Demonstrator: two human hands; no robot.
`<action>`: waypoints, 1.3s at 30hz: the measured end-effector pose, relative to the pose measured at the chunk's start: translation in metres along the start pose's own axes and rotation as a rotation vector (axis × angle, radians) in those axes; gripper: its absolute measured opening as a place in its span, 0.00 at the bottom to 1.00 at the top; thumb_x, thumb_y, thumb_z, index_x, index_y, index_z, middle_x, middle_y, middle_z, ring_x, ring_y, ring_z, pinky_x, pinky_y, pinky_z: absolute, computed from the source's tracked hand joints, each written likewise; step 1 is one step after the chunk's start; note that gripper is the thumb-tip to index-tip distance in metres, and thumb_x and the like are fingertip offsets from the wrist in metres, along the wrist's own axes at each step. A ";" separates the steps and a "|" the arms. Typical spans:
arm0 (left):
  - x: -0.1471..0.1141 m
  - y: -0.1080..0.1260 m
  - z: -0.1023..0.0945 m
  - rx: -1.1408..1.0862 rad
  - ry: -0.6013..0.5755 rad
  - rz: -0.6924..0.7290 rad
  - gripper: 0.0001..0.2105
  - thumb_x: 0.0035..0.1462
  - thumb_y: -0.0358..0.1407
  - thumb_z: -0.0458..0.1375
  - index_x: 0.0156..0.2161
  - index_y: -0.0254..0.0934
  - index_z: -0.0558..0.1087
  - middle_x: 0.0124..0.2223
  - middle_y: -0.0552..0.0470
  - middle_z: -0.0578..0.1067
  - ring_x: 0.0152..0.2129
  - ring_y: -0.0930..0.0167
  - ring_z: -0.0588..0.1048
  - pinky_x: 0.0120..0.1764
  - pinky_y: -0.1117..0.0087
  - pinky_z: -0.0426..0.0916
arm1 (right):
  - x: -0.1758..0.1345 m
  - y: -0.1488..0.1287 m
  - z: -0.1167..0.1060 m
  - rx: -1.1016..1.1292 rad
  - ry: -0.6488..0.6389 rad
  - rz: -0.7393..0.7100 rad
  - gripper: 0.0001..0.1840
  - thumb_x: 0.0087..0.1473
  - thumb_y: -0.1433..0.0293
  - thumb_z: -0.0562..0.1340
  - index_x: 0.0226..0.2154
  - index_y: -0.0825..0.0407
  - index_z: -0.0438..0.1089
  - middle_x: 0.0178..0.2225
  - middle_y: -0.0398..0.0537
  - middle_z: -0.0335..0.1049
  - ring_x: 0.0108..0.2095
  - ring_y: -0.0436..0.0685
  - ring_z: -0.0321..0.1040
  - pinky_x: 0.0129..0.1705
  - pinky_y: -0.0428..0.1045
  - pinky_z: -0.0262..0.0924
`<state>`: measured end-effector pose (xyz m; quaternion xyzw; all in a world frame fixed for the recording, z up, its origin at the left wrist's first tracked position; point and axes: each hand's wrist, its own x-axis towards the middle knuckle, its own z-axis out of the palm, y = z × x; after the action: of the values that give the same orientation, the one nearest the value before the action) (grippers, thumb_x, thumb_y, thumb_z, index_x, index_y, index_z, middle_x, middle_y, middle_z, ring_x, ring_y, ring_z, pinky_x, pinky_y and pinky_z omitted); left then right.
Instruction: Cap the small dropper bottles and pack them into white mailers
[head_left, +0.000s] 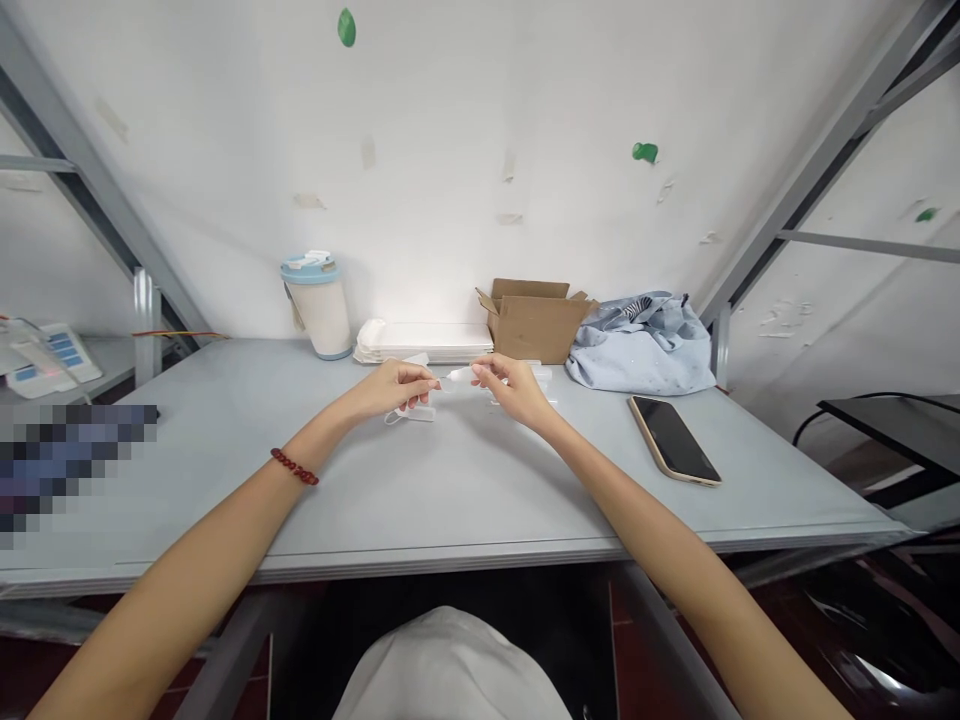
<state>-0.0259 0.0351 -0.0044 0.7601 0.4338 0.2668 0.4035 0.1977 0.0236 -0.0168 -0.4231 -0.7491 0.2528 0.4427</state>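
Note:
Over the middle of the table (457, 480), my two hands are close together. My right hand (514, 388) pinches a small white piece (460, 375) that narrows to a thin tip pointing left. The fingers of my left hand (397, 388) are closed at that tip; what they hold there is too small to make out. Just under my left hand lies a small white flat piece with a looped cord (415, 414). Several clear or white small pieces (541, 372) lie behind my right hand, partly hidden by it.
At the wall stand a cream cup with a blue lid (321, 305), a stack of white flat packs (431, 340) and an open cardboard box (536, 325). A light blue cloth (641, 350) is bunched beside the box. A phone (675, 440) lies at the right.

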 end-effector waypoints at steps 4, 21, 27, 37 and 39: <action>-0.002 0.003 0.001 -0.020 0.002 -0.001 0.14 0.52 0.46 0.57 0.32 0.36 0.75 0.27 0.54 0.70 0.20 0.76 0.65 0.23 0.74 0.61 | -0.001 -0.002 -0.001 0.002 0.006 0.018 0.13 0.58 0.61 0.55 0.34 0.53 0.70 0.31 0.47 0.74 0.35 0.54 0.73 0.35 0.47 0.61; 0.000 0.004 0.002 -0.060 0.045 -0.039 0.15 0.51 0.46 0.57 0.35 0.35 0.75 0.26 0.53 0.69 0.21 0.75 0.65 0.24 0.74 0.61 | -0.001 -0.001 -0.002 0.011 0.006 0.019 0.15 0.58 0.60 0.55 0.34 0.53 0.70 0.32 0.48 0.74 0.34 0.53 0.72 0.36 0.47 0.61; -0.001 0.007 0.002 -0.076 0.044 -0.052 0.14 0.51 0.45 0.57 0.35 0.35 0.75 0.27 0.53 0.70 0.22 0.75 0.65 0.24 0.74 0.61 | 0.000 -0.001 -0.001 0.033 0.015 0.028 0.14 0.57 0.60 0.55 0.34 0.53 0.70 0.32 0.48 0.74 0.34 0.53 0.73 0.35 0.47 0.62; -0.001 0.006 0.001 -0.096 0.038 -0.045 0.14 0.51 0.45 0.58 0.35 0.36 0.76 0.27 0.54 0.70 0.22 0.75 0.66 0.24 0.75 0.61 | 0.000 -0.002 -0.002 0.028 0.010 0.025 0.14 0.58 0.61 0.55 0.34 0.53 0.70 0.33 0.48 0.74 0.34 0.53 0.73 0.36 0.47 0.61; -0.001 0.005 0.001 -0.095 0.036 -0.039 0.15 0.51 0.46 0.58 0.35 0.36 0.76 0.27 0.53 0.70 0.22 0.75 0.66 0.24 0.75 0.61 | 0.000 -0.001 -0.002 0.017 0.009 0.022 0.14 0.58 0.60 0.55 0.34 0.53 0.70 0.32 0.48 0.74 0.34 0.53 0.72 0.36 0.47 0.61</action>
<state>-0.0233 0.0320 -0.0012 0.7266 0.4424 0.2927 0.4366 0.1987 0.0225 -0.0150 -0.4287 -0.7401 0.2622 0.4469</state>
